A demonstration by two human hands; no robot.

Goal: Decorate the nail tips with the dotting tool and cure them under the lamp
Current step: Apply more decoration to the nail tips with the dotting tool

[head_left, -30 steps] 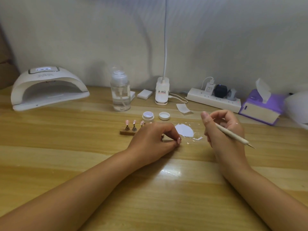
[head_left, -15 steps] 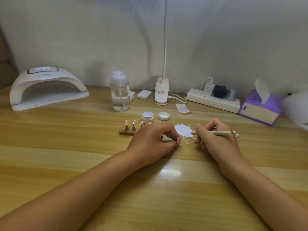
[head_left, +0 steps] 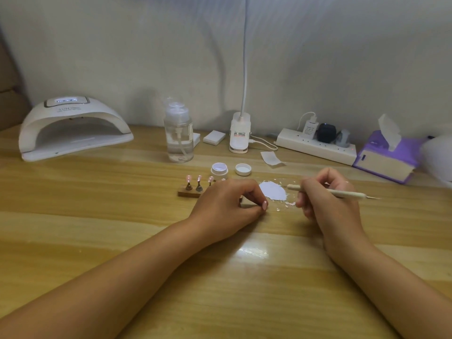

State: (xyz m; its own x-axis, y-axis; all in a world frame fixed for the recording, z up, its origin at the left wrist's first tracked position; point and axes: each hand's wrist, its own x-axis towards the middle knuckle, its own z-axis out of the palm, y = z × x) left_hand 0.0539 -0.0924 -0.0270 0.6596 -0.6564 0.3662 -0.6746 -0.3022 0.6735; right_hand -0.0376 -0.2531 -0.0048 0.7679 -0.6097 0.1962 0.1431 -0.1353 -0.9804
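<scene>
1. On a pale wooden table (head_left: 122,241), a person's left hand (head_left: 230,206) is curling over the right end of a narrow brown wooden stand (head_left: 188,193). Its grip is clamped there, thumb meeting fingers, with a sliver of brown showing between them.
2. Three pink nail tips (head_left: 199,178) are standing upright on small pegs along the uncovered left part of the wooden stand, just left of that hand.
3. The right hand (head_left: 327,206) is holding a slim cream dotting tool (head_left: 347,193), its grip clamped round the shaft. The tool is lying nearly level, with its rounded end pointing left over the edge of a round white patch (head_left: 272,190) and its thin metal point jutting out to the right of the hand.
4. The patch is lying on the table between the two hands, with small pale flakes scattered beside it.
5. A small open white jar (head_left: 219,170) and its white lid (head_left: 243,169) are sitting side by side just behind the stand and the patch.
6. A white arched curing lamp (head_left: 73,128) is sitting at the far left near the wall, well apart from both hands. Its opening is facing forward and a display is glowing on top.
7. A clear pump bottle (head_left: 178,138), a white power strip (head_left: 315,148) and a purple tissue box (head_left: 386,162) are lining the back of the table.
</scene>
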